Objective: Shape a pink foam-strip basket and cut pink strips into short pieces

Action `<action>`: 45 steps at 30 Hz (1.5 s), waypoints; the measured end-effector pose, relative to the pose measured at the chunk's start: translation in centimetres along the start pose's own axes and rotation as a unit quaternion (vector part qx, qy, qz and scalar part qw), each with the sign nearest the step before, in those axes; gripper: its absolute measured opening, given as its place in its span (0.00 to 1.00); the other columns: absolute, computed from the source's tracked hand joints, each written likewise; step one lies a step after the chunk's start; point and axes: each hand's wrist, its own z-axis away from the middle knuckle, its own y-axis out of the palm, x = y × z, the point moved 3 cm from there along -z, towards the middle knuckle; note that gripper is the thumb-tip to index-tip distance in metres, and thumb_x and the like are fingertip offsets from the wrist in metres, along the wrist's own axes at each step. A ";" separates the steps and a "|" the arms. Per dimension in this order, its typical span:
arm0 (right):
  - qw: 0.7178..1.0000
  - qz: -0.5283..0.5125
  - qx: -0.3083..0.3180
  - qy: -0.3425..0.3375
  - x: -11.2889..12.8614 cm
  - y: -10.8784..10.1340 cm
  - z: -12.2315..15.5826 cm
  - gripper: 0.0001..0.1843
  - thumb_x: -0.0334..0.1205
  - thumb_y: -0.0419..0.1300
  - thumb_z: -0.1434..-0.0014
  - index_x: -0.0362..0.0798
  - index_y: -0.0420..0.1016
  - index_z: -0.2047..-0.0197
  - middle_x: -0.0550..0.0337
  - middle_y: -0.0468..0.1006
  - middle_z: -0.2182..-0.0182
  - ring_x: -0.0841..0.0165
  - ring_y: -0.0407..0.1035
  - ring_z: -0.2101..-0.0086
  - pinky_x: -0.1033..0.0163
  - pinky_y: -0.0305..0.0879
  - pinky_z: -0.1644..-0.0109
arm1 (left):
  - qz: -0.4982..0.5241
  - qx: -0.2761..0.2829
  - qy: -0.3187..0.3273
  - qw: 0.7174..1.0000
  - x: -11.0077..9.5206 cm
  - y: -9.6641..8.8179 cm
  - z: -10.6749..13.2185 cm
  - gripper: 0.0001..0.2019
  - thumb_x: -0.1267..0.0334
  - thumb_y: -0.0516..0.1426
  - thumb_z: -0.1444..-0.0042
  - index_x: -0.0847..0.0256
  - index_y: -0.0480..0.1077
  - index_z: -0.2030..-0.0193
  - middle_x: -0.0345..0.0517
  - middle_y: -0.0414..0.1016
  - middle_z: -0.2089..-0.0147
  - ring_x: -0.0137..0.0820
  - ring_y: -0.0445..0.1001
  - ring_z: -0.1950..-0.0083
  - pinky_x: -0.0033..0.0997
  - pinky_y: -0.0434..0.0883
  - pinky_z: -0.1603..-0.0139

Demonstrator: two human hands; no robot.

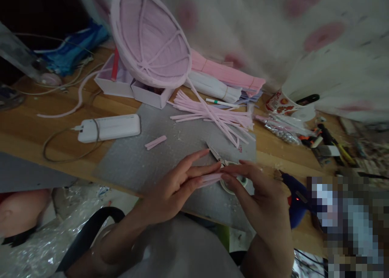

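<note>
Between my two hands is a short strip of pink pipe cleaners (210, 179). My left hand (179, 184) pinches its left end, while the fingertips of my right hand (253, 184) close on its right end. Just beyond my fingers, scissors (216, 154) with pale handles lie on the grey cutting mat (136, 160), partly covered by my right hand. Another short pink piece (156, 142) rests farther left on the mat. A loose pile of long pink pipe cleaners (209, 112) spreads across the mat's far side.
A large pink ribbed bowl shape (154, 39) leans over small boxes (118, 83) at the back. A white power bank (109, 128) with a cable sits left. Bundled pipe cleaners (227, 73) lie behind. At right are a paper tub (285, 103) and a blue glue gun (299, 199).
</note>
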 end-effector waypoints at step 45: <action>0.994 0.000 0.064 -0.089 1.7 -0.6 -0.3 0.10 0.26 0.62 0.37 0.50 0.75 0.57 0.61 0.81 0.61 0.70 0.74 0.61 0.62 0.67 0.56 | -0.187 -0.159 0.214 0.946 -1.6 -0.2 1.0 0.28 0.78 0.63 0.44 0.48 0.68 0.40 0.31 0.85 0.54 0.24 0.83 0.55 0.15 0.77 0.53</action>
